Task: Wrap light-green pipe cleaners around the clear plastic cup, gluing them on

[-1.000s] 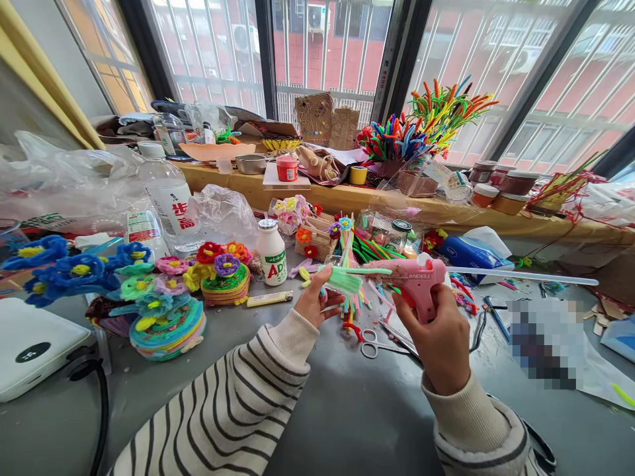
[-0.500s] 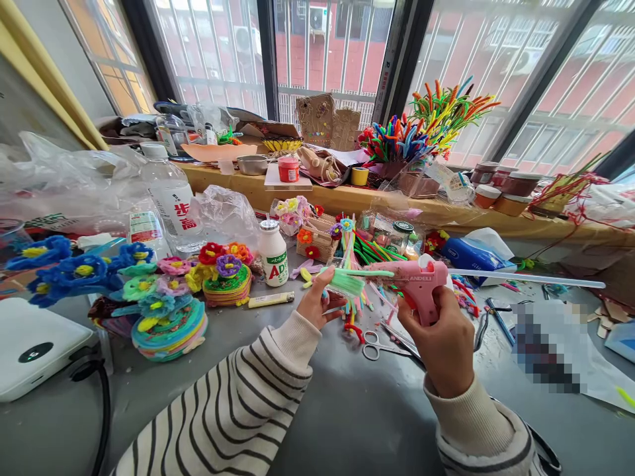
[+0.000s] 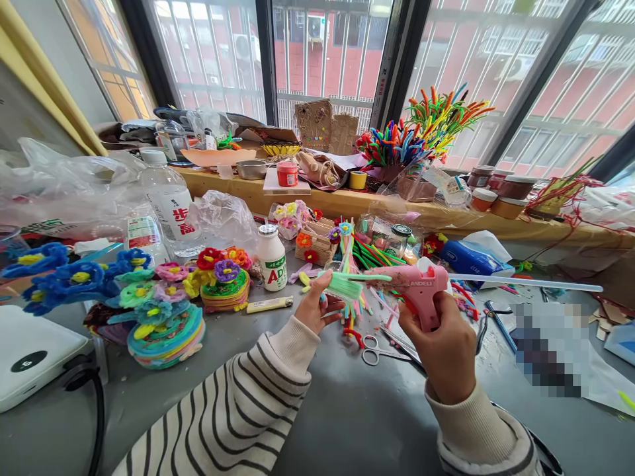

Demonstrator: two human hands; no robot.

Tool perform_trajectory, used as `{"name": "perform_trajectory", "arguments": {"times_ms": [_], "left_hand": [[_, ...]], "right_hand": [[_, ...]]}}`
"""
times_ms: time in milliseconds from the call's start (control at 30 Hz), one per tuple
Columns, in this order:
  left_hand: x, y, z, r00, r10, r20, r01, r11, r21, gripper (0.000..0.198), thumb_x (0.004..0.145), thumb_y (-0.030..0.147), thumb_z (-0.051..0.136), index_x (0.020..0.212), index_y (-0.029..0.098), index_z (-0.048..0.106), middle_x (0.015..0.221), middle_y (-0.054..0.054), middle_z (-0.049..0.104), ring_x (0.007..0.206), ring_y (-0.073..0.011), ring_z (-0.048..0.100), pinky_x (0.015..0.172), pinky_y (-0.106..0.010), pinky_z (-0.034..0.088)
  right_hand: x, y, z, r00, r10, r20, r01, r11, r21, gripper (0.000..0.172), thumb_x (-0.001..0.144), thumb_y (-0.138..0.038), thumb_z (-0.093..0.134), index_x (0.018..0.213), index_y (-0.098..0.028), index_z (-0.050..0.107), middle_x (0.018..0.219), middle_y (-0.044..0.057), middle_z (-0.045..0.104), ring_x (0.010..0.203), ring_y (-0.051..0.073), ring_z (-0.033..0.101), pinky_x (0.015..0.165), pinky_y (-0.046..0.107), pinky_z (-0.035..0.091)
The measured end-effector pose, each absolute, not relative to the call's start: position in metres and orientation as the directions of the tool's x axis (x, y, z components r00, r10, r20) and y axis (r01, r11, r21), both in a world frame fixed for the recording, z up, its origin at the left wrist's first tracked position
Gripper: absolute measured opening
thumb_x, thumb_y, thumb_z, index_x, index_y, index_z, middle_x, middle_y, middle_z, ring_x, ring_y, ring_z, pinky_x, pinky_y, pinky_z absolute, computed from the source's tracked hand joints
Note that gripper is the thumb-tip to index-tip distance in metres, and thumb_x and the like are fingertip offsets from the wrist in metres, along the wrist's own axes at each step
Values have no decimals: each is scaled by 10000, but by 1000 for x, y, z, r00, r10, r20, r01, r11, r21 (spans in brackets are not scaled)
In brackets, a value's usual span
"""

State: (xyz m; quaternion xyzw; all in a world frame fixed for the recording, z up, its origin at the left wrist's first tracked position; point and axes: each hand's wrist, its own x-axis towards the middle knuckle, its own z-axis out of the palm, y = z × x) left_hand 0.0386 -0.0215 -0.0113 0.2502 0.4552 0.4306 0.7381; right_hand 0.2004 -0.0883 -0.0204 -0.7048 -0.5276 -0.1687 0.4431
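My right hand [image 3: 444, 344] grips the handle of a pink hot glue gun [image 3: 421, 287], with a long clear glue stick [image 3: 526, 283] jutting from its back end. Between the fingers of my left hand [image 3: 317, 307] is a light green pipe cleaner piece [image 3: 347, 285], fuzzy and bundled, with one strand pointing right. The gun's nozzle is close to that strand; whether they touch I cannot tell. Beneath the hands lie scissors [image 3: 380, 350]. Behind the left hand stands a white bottle [image 3: 272, 258], with a lighter [image 3: 270, 304] lying in front of it.
Pipe cleaner flowers on round bases [image 3: 166, 334] stand at the left, near a white device [image 3: 34, 357] with a black cable. A water bottle [image 3: 171, 205] is behind them. A blue tissue pack [image 3: 469, 258] lies at the right. Jars and pipe cleaner bunches [image 3: 397, 149] line the sill.
The view has tilted slightly, so the table items sit a little lower. Both hands keep almost the same pose, with the glue gun and green piece still held.
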Motion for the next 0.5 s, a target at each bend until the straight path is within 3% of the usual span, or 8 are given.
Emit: {"name": "perform_trajectory", "arguments": {"times_ms": [500], "left_hand": [[37,-21,-10,249,869,-428,-403,494,770,428,472,526,656,676,154,595,506,22,560,567,-121,583,501,-198,416]], "right_hand": [[203,-91,-20,331,567,754,928,-53,-368,237,679,-416,521,622,-202,437,450,-57,384,357,91,327,384,223,297]]}}
